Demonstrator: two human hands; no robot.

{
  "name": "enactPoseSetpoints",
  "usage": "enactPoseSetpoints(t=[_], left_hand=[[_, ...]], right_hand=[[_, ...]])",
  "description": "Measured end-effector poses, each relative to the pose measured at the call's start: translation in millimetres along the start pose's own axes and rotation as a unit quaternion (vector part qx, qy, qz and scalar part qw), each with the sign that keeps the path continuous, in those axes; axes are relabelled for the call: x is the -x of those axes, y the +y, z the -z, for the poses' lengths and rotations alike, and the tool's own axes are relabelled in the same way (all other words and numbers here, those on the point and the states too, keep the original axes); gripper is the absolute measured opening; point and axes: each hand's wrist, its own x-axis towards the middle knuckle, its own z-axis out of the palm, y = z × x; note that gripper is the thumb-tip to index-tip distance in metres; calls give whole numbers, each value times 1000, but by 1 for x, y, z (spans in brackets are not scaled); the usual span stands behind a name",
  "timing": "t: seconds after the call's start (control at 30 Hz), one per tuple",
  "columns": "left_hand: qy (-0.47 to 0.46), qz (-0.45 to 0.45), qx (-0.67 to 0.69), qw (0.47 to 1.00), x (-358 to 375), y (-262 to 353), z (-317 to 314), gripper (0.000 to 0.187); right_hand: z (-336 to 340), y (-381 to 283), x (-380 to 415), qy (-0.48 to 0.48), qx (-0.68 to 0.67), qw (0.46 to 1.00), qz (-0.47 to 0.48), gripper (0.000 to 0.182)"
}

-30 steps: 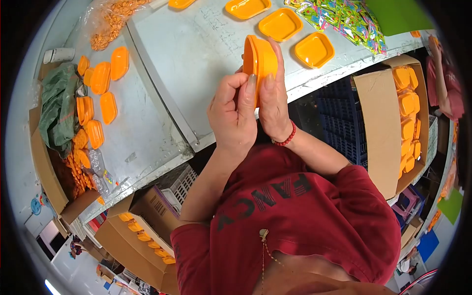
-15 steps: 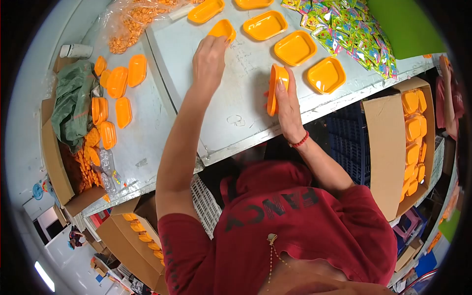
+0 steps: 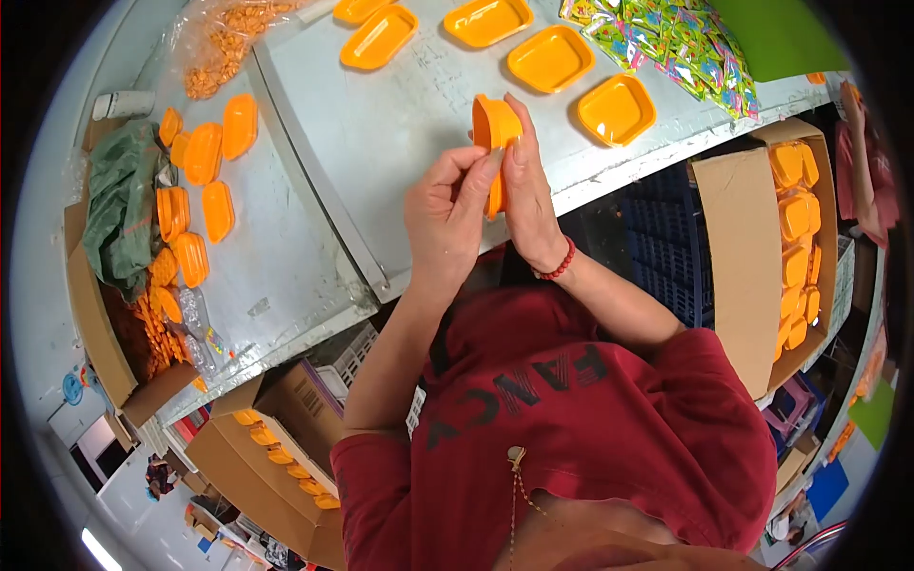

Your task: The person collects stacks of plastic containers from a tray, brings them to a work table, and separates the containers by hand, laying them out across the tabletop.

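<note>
Several pieces of orange plastic, a shallow dish standing on edge with another part against it, are held upright between my two hands. My left hand pinches the lower part of the dish with thumb and fingers. On the other side, my right hand presses flat against it, thumb near the rim, a red bead bracelet at the wrist. Whether anything small lies inside the dish is hidden. Beyond my hands, orange dishes lie open side up on the table, the nearest a rounded square dish.
More orange pieces lie on the left of the metal table, near a green bag. Colourful packets are piled at the back right. Boxes with orange pieces stand below the edge. Another person's arm shows far right.
My left hand has come back from a dish at the back of the table to the piece in my right hand. The whole view has shifted slightly.
</note>
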Motion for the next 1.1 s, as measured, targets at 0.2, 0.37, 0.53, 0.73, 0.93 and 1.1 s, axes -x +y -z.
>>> enactPoseSetpoints(t=[0.2,0.37,0.53,0.73,0.93,1.1], left_hand=[[23,-37,98,994,16,10,-3,12],[48,-23,113,992,24,16,-1,13],[103,-167,-162,967,6,-4,4,7],[90,-296,-353,883,-66,-41,27,5],[41,-351,-478,804,-113,-65,37,8],[20,-134,-199,971,-25,-21,-1,7]], right_hand=[[-11,-9,9,11,-11,998,54,64],[-15,-16,12,-12,-39,996,79,63],[-13,-13,2,28,62,996,65,62],[16,32,-10,87,3,992,-90,62],[17,31,-6,77,34,993,-76,63],[14,22,1,50,-31,997,-55,63]])
